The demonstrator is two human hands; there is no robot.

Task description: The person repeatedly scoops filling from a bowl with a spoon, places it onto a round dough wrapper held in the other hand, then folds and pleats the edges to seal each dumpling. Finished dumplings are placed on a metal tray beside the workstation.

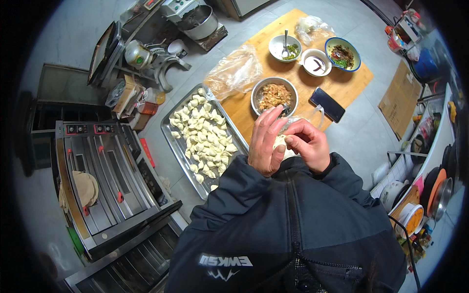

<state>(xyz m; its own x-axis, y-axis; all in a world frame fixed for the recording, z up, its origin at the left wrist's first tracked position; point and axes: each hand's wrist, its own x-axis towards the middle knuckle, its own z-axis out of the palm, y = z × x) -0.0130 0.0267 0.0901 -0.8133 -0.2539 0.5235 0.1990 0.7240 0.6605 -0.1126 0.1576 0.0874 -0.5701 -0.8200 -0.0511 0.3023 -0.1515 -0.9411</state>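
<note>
My left hand (266, 144) and my right hand (307, 143) meet close to my chest, at the near edge of a wooden table (311, 86). Between them is a piece of pale dough (281, 142), its lower part partly hidden by the fingers. The right thumb and fingertips pinch its edge; the left fingers curve around its other side. Just beyond the hands stands a metal bowl of minced filling (275, 96), with a dark utensil handle near the left fingertips. To the left, a metal tray (183, 175) holds many folded dumplings (207, 133).
A clear plastic bag (238, 71) lies beside the tray. Farther back stand a white bowl with a spoon (285, 48), a small bowl of dark liquid (316, 63) and a blue-rimmed bowl (343, 54). A smartphone (327, 104) lies at the right. An oven (106, 183) is at far left.
</note>
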